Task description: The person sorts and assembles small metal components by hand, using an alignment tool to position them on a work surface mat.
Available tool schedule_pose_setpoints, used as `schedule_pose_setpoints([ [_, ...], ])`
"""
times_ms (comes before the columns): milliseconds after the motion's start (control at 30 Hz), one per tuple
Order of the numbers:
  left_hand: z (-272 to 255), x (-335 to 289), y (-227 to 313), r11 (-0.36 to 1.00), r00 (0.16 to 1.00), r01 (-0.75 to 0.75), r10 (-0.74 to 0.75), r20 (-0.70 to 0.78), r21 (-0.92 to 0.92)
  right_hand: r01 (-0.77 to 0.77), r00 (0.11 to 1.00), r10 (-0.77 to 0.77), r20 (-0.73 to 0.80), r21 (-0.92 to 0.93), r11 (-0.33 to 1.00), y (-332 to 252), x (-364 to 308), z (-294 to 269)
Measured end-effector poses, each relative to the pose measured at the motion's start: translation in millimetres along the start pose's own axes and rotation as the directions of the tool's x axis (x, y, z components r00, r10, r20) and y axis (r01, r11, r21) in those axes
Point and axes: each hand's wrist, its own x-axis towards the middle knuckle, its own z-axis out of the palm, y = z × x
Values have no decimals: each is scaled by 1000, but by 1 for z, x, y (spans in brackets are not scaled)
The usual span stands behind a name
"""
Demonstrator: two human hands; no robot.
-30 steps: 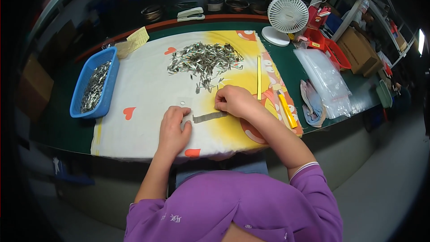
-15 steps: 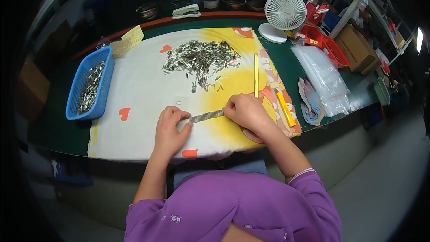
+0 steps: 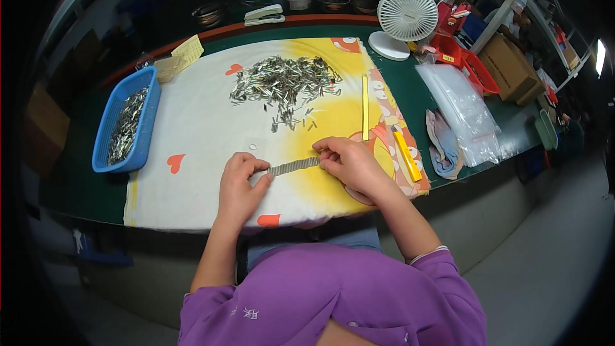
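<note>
Between my hands, a row of small grey metal pins (image 3: 293, 166) lies side by side on the printed cloth (image 3: 198, 186), forming a narrow strip. My left hand (image 3: 242, 186) has its thumb and forefinger curled against the strip's left end, gripping it there. At the right end, my right hand (image 3: 349, 163) pinches the last pins, its forefinger slightly raised. Beyond the strip spreads a loose pile of shiny metal pins (image 3: 285, 81), with several strays on its near side. A small round clear piece (image 3: 253, 147) lies just past my left fingertips.
A blue basket (image 3: 154, 106) with metal pieces stands at the left. Right of my right hand are a yellow strip (image 3: 365, 109), a yellow cutter (image 3: 407, 156), a rag (image 3: 443, 144) and plastic bags (image 3: 458, 112). A white fan (image 3: 407, 16) and stapler (image 3: 264, 15) stand farther back.
My right forefinger has lifted and its fingers have spread a little at the strip's right end. My left hand stays at the left end.
</note>
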Motion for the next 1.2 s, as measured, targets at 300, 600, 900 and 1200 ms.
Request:
schedule_pose_setpoints([
  [300,-2,1,3,1000,1000,8,-8,8,7,202,976,-199,-91,30,979,9,11,7],
  [600,-1,1,4,999,999,45,-45,15,-8,129,984,-155,92,238,963,18,19,4],
  [900,-2,1,5,999,999,41,-41,12,-13,47,985,-122,123,485,873,19,31,8],
  [1200,-1,0,4,999,999,43,-43,-11,-27,-128,913,-217,345,749,650,34,49,11],
])
